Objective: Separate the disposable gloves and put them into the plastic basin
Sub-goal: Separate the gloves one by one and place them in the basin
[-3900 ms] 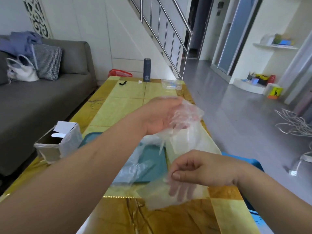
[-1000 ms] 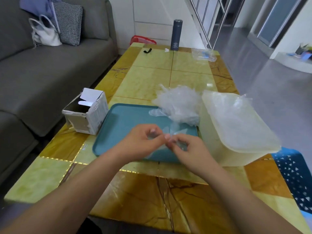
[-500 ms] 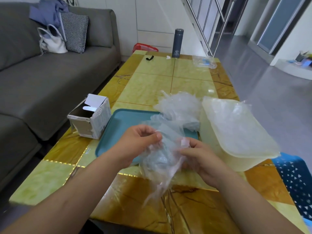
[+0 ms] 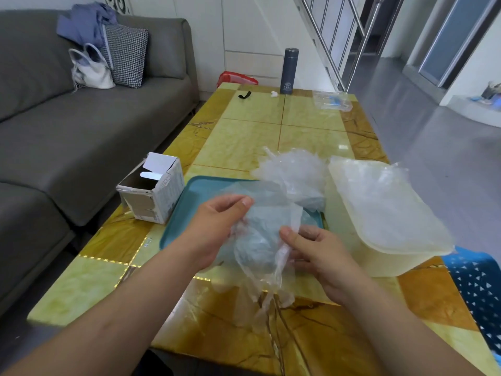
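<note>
Disposable gloves (image 4: 257, 240), thin and clear, hang as one crumpled bunch between the two hands, above the near edge of the teal tray (image 4: 187, 213). The left hand (image 4: 217, 229) holds the bunch at its upper left, and its grip is closed, with thumb and curled fingers pinching the film. The right hand (image 4: 320, 256) has its grip closed on the right edge of the same bunch, the thumb pressing a fold of film against the fingers beneath. Most of the bunch lies between the two grips and below them. Its loose ends trail down toward the table (image 4: 244, 142) in front of the tray, but whether they touch it cannot be told. A second heap of gloves (image 4: 295, 172) sits at the far right corner of the tray, apart from both hands. The plastic basin (image 4: 393, 263), pale and translucent, stands on the table just right of the tray, near the right hand, with clear film lying inside it. Left of the tray stands an open cardboard box (image 4: 157, 191). At the table's far end a dark flask (image 4: 290, 70) stands upright. A grey sofa (image 4: 81, 137) runs along the left side.
</note>
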{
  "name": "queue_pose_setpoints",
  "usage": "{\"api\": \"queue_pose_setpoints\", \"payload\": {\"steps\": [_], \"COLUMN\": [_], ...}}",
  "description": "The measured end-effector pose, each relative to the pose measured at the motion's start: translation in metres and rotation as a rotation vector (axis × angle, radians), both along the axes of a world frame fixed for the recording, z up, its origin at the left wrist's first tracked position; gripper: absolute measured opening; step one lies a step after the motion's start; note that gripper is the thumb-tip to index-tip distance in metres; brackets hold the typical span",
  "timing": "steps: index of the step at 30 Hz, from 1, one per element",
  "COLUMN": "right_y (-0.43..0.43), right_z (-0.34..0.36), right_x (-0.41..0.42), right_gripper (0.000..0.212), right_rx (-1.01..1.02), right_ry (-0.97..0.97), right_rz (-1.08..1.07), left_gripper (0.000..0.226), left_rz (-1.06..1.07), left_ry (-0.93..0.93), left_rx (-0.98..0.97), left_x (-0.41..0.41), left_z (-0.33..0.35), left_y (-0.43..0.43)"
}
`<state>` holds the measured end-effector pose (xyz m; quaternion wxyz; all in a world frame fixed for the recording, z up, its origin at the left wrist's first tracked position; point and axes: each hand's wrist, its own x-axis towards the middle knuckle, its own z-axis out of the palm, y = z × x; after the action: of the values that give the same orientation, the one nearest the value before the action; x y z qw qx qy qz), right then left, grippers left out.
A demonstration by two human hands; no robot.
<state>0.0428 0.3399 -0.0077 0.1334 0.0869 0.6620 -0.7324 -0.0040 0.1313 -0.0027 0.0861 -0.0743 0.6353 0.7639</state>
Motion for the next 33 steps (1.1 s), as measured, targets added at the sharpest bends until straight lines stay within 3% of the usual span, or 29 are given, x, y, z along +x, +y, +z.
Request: {"api": "queue_pose_setpoints", "payload": {"steps": [6,11,16,19,22,26,28,33], "right_y": [-0.011,-0.006,0.0,0.01,0.031,0.071,0.085,0.123], "right_z": [-0.017,-0.017,0.029,0.062,0.086,0.101,0.106,0.129], "right_x": [-0.002,0.003,0.016,0.025,0.029,0.035,0.039,0.045], "right_gripper": [0.018,0.018,0.023,0.017,0.015,0.016,0.014,0.018], "right_rx": [0.101,0.109,0.169,0.183,0.163,0.197,0.188,0.177], "right_ry": [-0.047,-0.082,0.072,0.173,0.226,0.269,0.257,0.271], "right_rz": [-0.224,-0.239,0.023,0.242,0.251,0.255,0.258,0.278], "left_gripper": [0.013,0.016,0.017,0.015,0.013,0.012,0.014,0.015], "left_rz": [-0.017,0.048,0.091,0.016,-0.161,-0.447,-0.468,-0.314], "left_ry": [-0.04,0.095,0.192,0.241,0.244,0.201,0.193,0.347], "left_rx": [0.045,-0.019,-0.151,-0.236,-0.247,-0.036,0.033,-0.312], "left_x": [0.01,-0.001,-0.01,-0.015,-0.017,-0.024,-0.036,-0.075], "left_z": [0.006,0.033,0.055,0.065,0.092,0.138,0.147,0.103], "left_y": [-0.006,-0.039,-0.04,-0.01,0.041,0.117,0.148,0.215]}}
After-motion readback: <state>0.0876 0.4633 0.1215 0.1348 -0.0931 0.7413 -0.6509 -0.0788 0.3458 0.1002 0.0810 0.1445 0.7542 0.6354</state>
